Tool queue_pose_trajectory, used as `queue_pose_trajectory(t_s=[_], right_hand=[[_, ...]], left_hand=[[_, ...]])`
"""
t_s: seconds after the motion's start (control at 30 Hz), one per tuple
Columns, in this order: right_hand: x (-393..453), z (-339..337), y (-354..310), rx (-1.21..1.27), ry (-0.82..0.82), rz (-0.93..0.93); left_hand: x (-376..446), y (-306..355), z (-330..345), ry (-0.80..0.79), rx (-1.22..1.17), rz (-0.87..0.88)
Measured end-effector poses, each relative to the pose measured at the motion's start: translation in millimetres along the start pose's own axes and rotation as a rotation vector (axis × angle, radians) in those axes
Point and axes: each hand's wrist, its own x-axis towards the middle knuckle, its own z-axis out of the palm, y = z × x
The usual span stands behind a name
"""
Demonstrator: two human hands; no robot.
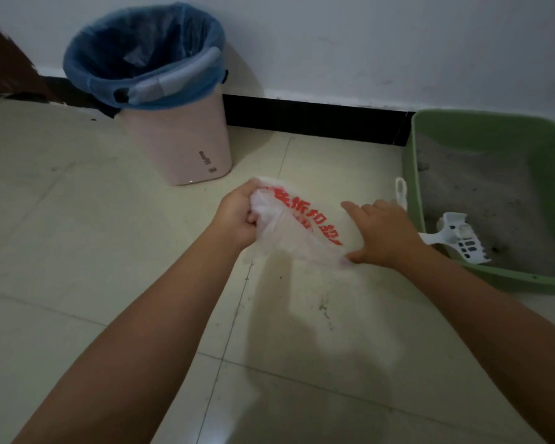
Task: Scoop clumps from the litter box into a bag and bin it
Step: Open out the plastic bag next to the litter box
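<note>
A thin white plastic bag with red print is stretched just above the floor between both hands. My left hand grips its bunched upper left end. My right hand pinches the bag's lower right edge with the thumb, the other fingers spread and pointing left. To the right stands a green litter box filled with grey litter. A white slotted scoop lies across the box's near rim, head in the litter, handle behind my right hand. A pink bin with a blue liner stands at the back left.
A white wall with a black baseboard runs behind the bin and the litter box. Pale floor tiles with some dark specks spread under my arms. A dark brown door edge shows at the far left.
</note>
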Motion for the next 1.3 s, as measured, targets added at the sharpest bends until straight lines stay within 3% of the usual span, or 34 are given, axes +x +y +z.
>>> queue_pose_trajectory(t_s=[0.1,0.23,0.3,0.37,0.43,0.5,0.57,0.6,0.77,0.97,1.13,1.2,1.3], right_hand=[[3.6,2.6,8.8,0.268,-0.003,0.159],[5.9,-1.9,24.7,0.961,0.127,0.351],[7.5,-10.8,23.7,1.114,0.192,0.352],[10.0,-22.3,15.5,1.233,0.214,0.316],[14.0,-31.9,9.4,1.36,0.25,0.295],[17.7,-34.5,6.1,1.52,0.263,0.28],[19.5,-31.0,4.9,1.657,0.217,0.241],[21.7,-25.8,5.5,1.75,0.179,0.221],[24.6,-8.0,11.0,2.273,0.113,0.281],[24.6,-11.1,23.1,2.564,0.177,0.249],[26.9,-2.0,37.7,2.597,0.166,0.225],[26.9,-3.7,38.3,2.628,0.168,0.219],[26.2,-3.7,43.9,2.579,0.117,0.103]], left_hand=[[-16.6,0.7,1.5,-0.104,0.455,0.027],[-25.3,-1.2,-9.9,-0.066,1.62,0.039],[-22.2,0.9,-17.3,0.018,1.929,0.073],[-18.7,8.1,-23.4,0.141,2.069,0.181],[-11.3,14.2,-32.0,0.284,1.912,0.323],[-8.6,14.9,-37.6,0.342,1.316,0.327],[-12.8,16.1,-33.8,0.185,0.646,0.187],[-15.4,15.5,-32.0,0.084,0.433,0.125],[-16.5,16.1,-26.9,-0.201,-0.04,0.143],[-10.8,-0.8,-30.0,-0.278,-0.158,0.137],[-11.3,-4.1,-32.4,-0.356,-0.066,0.092],[-13.0,-3.3,-30.7,-0.344,0.137,0.052],[-13.3,-9.2,-28.0,-0.217,0.862,0.07]])
